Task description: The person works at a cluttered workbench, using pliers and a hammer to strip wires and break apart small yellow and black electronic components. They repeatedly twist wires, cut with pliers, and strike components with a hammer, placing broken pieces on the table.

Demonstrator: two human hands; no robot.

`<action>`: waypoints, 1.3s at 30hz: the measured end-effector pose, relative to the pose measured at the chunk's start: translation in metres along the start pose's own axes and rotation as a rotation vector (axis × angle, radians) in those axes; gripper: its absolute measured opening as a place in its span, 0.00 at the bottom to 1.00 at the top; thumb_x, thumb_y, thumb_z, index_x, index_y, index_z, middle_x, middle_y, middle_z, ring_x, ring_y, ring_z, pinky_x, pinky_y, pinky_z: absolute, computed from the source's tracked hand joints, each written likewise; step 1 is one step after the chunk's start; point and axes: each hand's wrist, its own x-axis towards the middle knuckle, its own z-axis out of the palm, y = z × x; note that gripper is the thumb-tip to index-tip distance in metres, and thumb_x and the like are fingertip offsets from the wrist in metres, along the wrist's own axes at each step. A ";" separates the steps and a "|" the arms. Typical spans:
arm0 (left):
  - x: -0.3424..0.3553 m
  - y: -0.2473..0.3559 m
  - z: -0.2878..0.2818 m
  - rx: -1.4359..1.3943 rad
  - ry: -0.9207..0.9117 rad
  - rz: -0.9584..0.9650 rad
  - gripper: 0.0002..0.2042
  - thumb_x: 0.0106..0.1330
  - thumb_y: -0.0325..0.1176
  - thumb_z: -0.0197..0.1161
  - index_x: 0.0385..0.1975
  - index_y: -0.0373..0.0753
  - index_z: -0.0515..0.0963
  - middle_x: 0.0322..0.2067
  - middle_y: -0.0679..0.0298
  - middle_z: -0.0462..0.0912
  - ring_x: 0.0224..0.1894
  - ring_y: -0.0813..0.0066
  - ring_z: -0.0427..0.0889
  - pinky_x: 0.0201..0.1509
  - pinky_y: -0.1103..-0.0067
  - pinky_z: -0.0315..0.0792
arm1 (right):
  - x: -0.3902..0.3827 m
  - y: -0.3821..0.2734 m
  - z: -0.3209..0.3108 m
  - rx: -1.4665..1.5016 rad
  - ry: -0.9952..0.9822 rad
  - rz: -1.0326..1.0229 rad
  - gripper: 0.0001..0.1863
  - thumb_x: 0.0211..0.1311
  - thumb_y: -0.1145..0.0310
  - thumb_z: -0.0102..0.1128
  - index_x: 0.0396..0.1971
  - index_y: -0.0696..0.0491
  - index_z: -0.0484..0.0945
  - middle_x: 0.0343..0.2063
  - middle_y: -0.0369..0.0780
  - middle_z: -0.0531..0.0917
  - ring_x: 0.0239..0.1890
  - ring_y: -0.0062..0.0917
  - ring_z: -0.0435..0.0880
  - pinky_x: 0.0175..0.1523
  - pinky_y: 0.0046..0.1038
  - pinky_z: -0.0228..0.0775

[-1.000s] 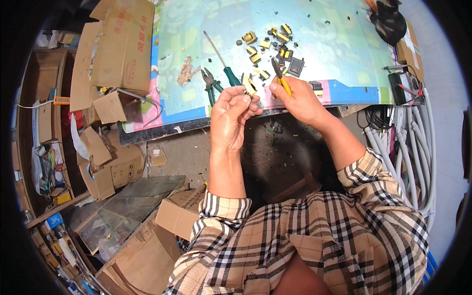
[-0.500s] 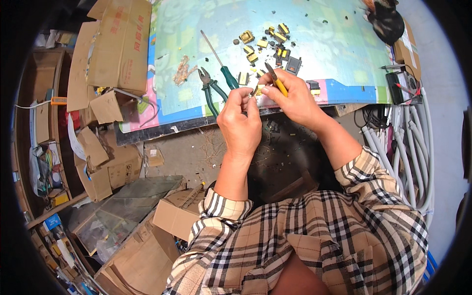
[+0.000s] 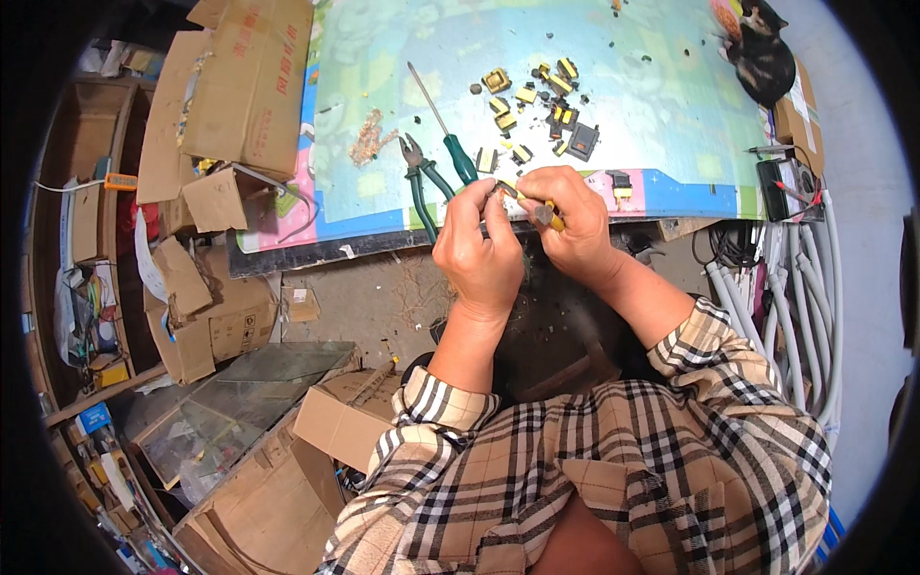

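Yellow-handled tool (image 3: 549,215) has just swung round in the right hand (image 3: 575,222) — half a second ago its dark tip stuck up past the fingers, now an end points down toward the wearer and I can't make out the jaws. The right hand is closed firmly around it. The left hand (image 3: 479,251) has a tight fingertip pinch on a small dark-and-coppery piece (image 3: 505,190), mostly hidden by fingers, just over the near edge of the table. Both hands are right up against each other now, where a second ago they were apart, so my read is the tool's being brought to bear on that piece.

Surface is a pastel printed mat (image 3: 671,115). Green screwdriver (image 3: 460,158) and green-handled pliers (image 3: 419,187) lie just left of the work, a copper wire tangle (image 3: 368,139) beyond them, and a cluster of yellow-and-black parts (image 3: 563,119) ahead. Dark cat (image 3: 764,72) parked at the far right corner — supervising, obviously.

Around the room: big cardboard box (image 3: 230,101) on the left, wooden shelving (image 3: 91,144) past it, grey tubes (image 3: 791,316) bunched on the right.
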 end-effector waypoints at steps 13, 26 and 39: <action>0.010 -0.004 -0.006 -0.821 -0.212 -0.481 0.09 0.64 0.19 0.58 0.43 0.30 0.72 0.42 0.57 0.80 0.42 0.80 0.79 0.49 0.83 0.73 | -0.003 0.006 -0.003 -0.092 0.001 -0.076 0.19 0.40 0.87 0.62 0.36 0.55 0.77 0.32 0.42 0.79 0.32 0.34 0.81 0.33 0.30 0.75; 0.007 -0.004 -0.006 -0.660 -0.255 -0.336 0.15 0.64 0.17 0.58 0.50 0.31 0.69 0.48 0.57 0.77 0.50 0.74 0.77 0.56 0.79 0.71 | 0.003 0.002 -0.006 0.306 -0.140 0.599 0.10 0.65 0.68 0.56 0.39 0.59 0.74 0.31 0.41 0.79 0.33 0.22 0.77 0.41 0.24 0.70; 0.006 -0.004 -0.002 -0.703 -0.284 -0.395 0.12 0.68 0.23 0.56 0.50 0.30 0.71 0.47 0.54 0.80 0.51 0.72 0.78 0.56 0.78 0.71 | 0.006 0.009 -0.015 0.546 -0.284 0.791 0.13 0.64 0.63 0.60 0.38 0.59 0.75 0.30 0.33 0.76 0.35 0.13 0.70 0.41 0.21 0.66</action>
